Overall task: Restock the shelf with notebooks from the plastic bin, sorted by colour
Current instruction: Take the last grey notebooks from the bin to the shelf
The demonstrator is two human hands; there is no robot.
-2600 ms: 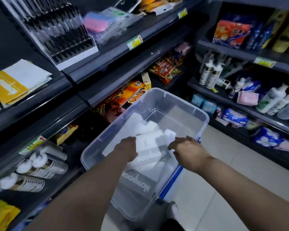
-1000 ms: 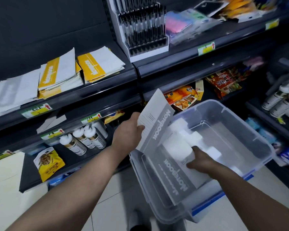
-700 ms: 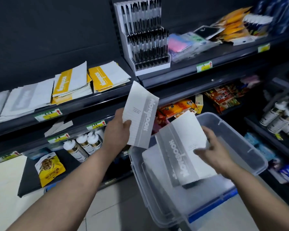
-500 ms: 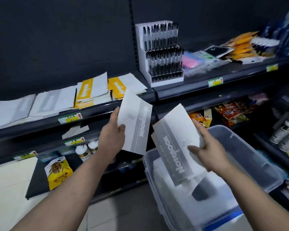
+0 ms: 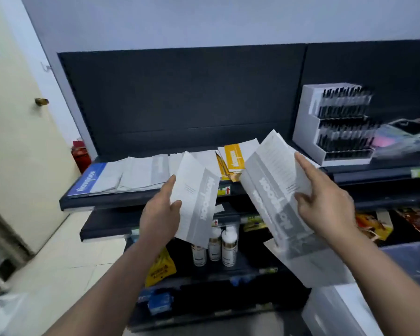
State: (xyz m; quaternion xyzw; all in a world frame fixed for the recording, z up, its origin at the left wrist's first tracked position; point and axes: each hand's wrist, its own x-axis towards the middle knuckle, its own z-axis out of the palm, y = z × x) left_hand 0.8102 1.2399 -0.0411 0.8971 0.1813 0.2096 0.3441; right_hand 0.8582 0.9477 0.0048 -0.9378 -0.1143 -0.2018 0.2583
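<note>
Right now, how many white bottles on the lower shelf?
3, in a row under the grey notebook in the left hand: left bottle, middle bottle, right bottle. Others may hide behind the notebook.

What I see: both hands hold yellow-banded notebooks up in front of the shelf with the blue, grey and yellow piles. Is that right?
No: in the head view the notebook in the left hand and the notebooks in the right hand have grey bands, not yellow. Both are in front of the shelf with the blue pile, grey pile and yellow pile.
</note>
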